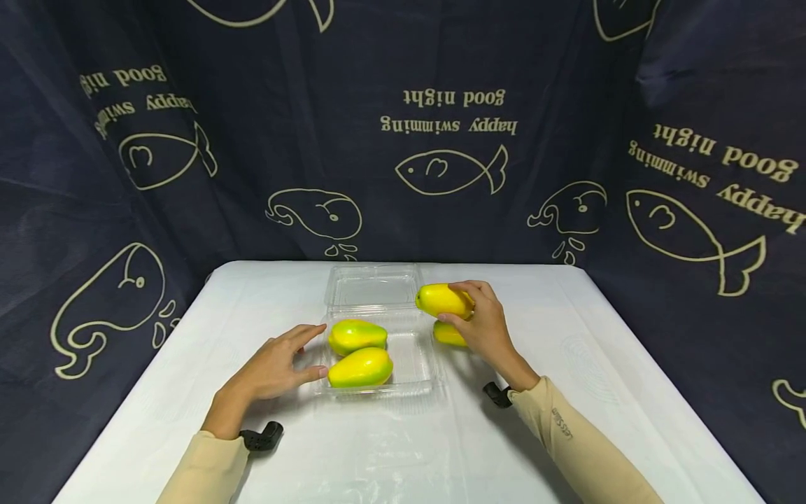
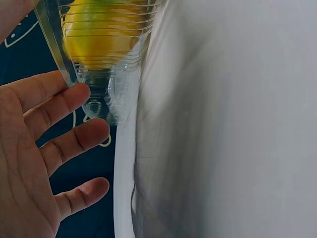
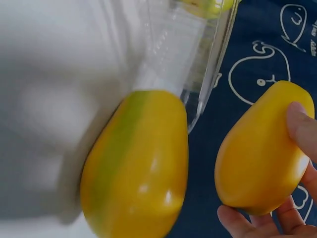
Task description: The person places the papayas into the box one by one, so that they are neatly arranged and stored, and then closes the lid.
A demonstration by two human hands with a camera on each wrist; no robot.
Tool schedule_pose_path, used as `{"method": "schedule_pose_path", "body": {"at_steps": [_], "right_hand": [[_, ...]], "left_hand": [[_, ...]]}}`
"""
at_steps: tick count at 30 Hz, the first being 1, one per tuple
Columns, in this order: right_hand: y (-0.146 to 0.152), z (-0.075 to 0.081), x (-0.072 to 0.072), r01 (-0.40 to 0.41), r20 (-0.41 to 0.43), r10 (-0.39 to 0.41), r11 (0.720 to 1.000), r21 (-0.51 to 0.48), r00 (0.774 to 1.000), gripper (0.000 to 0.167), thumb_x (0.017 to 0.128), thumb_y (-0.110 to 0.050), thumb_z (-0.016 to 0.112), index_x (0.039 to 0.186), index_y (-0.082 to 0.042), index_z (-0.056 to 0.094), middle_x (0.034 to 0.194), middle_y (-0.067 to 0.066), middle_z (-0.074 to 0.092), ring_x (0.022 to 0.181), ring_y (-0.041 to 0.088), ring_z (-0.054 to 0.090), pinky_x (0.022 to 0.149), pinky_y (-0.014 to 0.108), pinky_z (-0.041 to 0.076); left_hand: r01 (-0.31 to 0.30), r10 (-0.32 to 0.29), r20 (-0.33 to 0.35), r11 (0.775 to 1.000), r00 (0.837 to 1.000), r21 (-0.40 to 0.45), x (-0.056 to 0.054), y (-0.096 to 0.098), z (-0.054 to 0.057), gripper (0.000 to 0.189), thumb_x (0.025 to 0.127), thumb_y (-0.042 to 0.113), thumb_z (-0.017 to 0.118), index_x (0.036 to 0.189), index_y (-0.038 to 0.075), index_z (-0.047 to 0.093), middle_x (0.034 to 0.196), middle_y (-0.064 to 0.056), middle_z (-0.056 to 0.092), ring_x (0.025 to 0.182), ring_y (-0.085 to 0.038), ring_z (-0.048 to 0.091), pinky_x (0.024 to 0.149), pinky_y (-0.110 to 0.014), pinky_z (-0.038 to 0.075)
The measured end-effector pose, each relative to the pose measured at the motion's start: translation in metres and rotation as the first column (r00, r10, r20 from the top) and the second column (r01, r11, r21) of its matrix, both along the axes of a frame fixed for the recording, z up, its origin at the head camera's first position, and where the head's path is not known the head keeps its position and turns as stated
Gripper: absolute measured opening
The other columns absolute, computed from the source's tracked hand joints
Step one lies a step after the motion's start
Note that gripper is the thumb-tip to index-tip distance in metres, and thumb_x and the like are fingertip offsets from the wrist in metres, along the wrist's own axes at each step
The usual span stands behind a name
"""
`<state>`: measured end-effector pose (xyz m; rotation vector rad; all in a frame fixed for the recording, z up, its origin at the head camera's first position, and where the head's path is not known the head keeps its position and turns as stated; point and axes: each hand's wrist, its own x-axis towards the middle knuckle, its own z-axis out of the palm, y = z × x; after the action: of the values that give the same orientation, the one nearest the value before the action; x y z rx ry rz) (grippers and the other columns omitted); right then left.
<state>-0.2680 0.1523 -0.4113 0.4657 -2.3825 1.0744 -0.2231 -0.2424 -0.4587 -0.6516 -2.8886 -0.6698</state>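
Observation:
Raised off the table, a yellow papaya (image 1: 437, 299) is gripped between the thumb and fingers of my right hand (image 1: 485, 325); the right wrist view shows this papaya (image 3: 262, 148) too. Below it, a second papaya (image 3: 136, 168) with a green streak lies on the table, right of the clear plastic box (image 1: 415, 357). Two yellow-green papayas, one farther back (image 1: 357, 337) and one nearer (image 1: 361, 368), lie in the left part of the box. My left hand (image 1: 273, 367) is at the box's left side, fingers spread and holding nothing; its fingertips are at the rim in the left wrist view.
The box's hinged lid (image 1: 374, 287) lies folded back behind it. A white cloth covers the table (image 1: 541, 420). Dark blue curtains (image 1: 453, 231) with fish and whale drawings stand around its back and sides.

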Motion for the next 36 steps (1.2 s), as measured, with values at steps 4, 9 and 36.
{"method": "schedule_pose_path", "body": {"at_steps": [4,9,36], "right_hand": [[-0.01,-0.001,0.001,-0.027,0.046,0.027,1.0,-0.015,0.999,0.056,0.074,-0.017,0.09,0.125,-0.014,0.067,0.126,0.011,0.057,0.117,0.029,0.058,0.09,0.043,0.055],[-0.022,-0.003,0.0,-0.071,0.116,0.076,0.996,-0.045,0.99,0.056,0.076,-0.021,0.089,0.127,-0.017,0.066,0.129,0.008,0.056,0.122,0.028,0.056,0.094,0.043,0.056],[-0.053,-0.03,0.0,-0.155,0.118,0.151,0.987,0.027,0.981,0.057,0.074,-0.025,0.09,0.126,-0.017,0.067,0.127,0.006,0.058,0.118,0.024,0.059,0.099,0.042,0.05]], "left_hand": [[0.002,-0.002,-0.001,1.0,1.0,0.001,0.0,-0.001,0.0,0.087,0.085,0.074,0.06,0.155,0.026,0.041,0.15,0.008,0.048,0.106,-0.017,0.064,0.099,-0.058,0.043],[0.001,-0.001,-0.006,1.0,1.0,0.001,0.0,0.0,0.001,0.087,0.085,0.073,0.061,0.154,0.025,0.041,0.15,0.008,0.048,0.105,-0.016,0.064,0.1,-0.06,0.041],[0.004,-0.004,-0.016,1.0,1.0,0.0,-0.001,0.0,0.0,0.084,0.085,0.066,0.067,0.154,0.024,0.042,0.148,0.008,0.05,0.101,-0.014,0.063,0.097,-0.059,0.043]]}}
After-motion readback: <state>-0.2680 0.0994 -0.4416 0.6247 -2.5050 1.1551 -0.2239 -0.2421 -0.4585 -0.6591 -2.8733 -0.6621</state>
